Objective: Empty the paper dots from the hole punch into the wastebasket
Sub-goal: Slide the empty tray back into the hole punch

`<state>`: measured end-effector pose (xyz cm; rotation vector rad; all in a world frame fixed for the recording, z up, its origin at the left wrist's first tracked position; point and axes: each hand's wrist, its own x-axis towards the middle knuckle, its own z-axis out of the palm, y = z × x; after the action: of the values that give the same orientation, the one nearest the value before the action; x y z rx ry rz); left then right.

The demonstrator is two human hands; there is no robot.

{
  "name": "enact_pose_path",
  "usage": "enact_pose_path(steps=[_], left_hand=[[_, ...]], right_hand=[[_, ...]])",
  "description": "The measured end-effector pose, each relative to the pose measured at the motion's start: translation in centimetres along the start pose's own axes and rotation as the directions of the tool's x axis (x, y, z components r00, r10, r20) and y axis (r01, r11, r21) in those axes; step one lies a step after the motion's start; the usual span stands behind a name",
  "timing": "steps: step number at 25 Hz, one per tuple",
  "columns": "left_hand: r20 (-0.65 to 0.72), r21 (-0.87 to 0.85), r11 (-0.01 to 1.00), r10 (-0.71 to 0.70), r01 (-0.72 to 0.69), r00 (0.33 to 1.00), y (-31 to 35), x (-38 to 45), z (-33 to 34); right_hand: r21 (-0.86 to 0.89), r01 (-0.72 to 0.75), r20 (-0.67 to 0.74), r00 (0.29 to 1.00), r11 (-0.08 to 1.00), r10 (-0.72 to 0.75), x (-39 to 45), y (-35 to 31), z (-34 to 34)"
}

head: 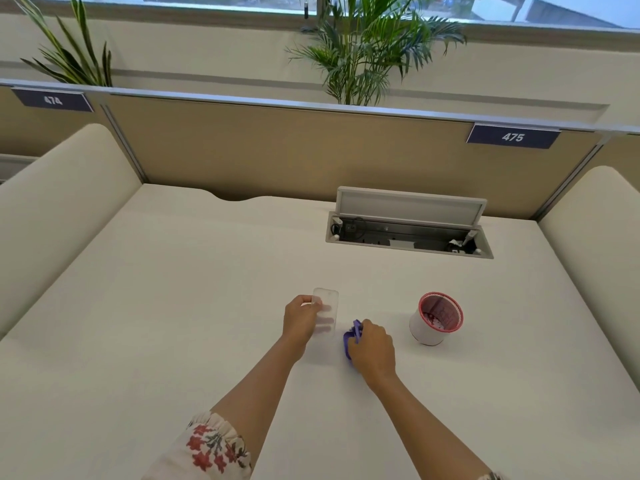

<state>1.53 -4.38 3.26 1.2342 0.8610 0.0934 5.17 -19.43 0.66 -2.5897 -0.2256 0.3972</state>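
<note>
My left hand (300,320) holds a clear, translucent plastic tray (326,311), the hole punch's bottom cover, just above the white desk (173,306); my fingers show through it. My right hand (372,348) grips the purple hole punch (350,337) resting on the desk, and covers most of it. To the right stands a small white wastebasket (434,322) with a pink rim, tilted toward me, with pale specks inside. The two hands sit close together, the tray just left of the punch.
An open cable box (408,233) with a raised grey lid is sunk in the desk behind the wastebasket. Beige padded dividers (62,188) flank the desk, and a tan partition (294,150) with label 475 closes the back. Plants stand beyond it.
</note>
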Motion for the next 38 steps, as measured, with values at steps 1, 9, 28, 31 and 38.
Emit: enact_pose_path(steps=[1, 9, 28, 31, 38], left_hand=[[0.002, -0.025, 1.0, -0.009, 0.009, 1.0, -0.2, 0.1, -0.1], [-0.038, -0.146, 0.987, -0.066, 0.06, 0.997, -0.7, 0.3, -0.8], [0.185, -0.131, 0.984, -0.092, 0.117, 0.978, 0.0, -1.7, 0.6], [0.192, -0.154, 0.98, -0.097, 0.128, 0.977, -0.2, -1.6, 0.7], [0.215, -0.146, 0.976, -0.128, 0.161, 0.968, -0.6, -1.4, 0.8]], right_hand=[[0.0, 0.0, -0.01, 1.0, 1.0, 0.0, 0.0, 0.1, -0.1], [0.481, -0.02, -0.095, 0.993, 0.877, 0.074, 1.1, -0.1, -3.2], [0.725, 0.107, 0.039, 0.98, 0.68, -0.195, -0.3, -1.9, -3.8], [0.721, 0.117, 0.036, 0.978, 0.683, -0.206, -0.4, -1.9, -3.7], [0.735, 0.165, -0.016, 0.974, 0.657, -0.227, -0.4, -1.5, -3.7]])
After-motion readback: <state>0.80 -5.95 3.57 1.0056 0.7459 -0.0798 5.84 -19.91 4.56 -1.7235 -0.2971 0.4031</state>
